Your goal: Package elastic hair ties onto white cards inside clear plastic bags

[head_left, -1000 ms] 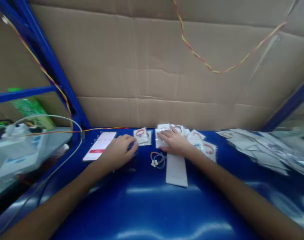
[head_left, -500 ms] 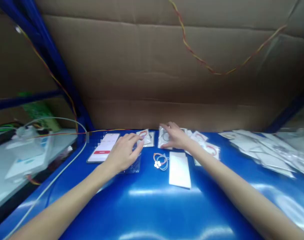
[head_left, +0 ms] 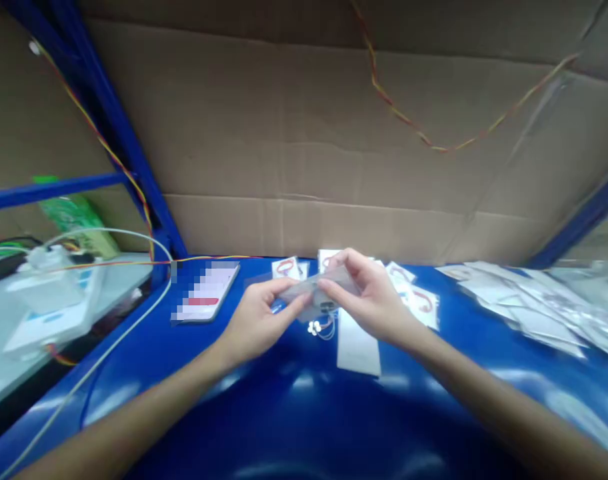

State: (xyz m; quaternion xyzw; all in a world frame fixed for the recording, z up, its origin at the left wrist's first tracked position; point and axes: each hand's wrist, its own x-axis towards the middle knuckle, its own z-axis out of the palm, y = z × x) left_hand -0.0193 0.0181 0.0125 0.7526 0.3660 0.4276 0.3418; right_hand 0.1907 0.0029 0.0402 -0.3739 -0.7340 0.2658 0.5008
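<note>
Both hands are raised a little above the blue table (head_left: 304, 413) and meet over its middle. My left hand (head_left: 259, 320) and my right hand (head_left: 371, 297) each pinch one end of a small clear plastic bag (head_left: 314, 292) that hangs between them; a dark item shows inside it. Just under the bag lies a loose bracelet with a white flower charm (head_left: 318, 327), next to a white card (head_left: 357, 343). Behind the hands are several small bagged bracelets (head_left: 287, 268), some with red cords (head_left: 424, 303).
A phone (head_left: 204, 300) lies at the left on the table. A heap of clear empty bags (head_left: 539, 303) covers the right side. Cardboard (head_left: 309, 160) walls the back. A grey cable (head_left: 109, 347) and a white box (head_left: 49, 300) sit at the left.
Both hands have lifted off the table and come together. The right hand has picked a clear bag from the pile, and the left hand has taken hold of its other end.
</note>
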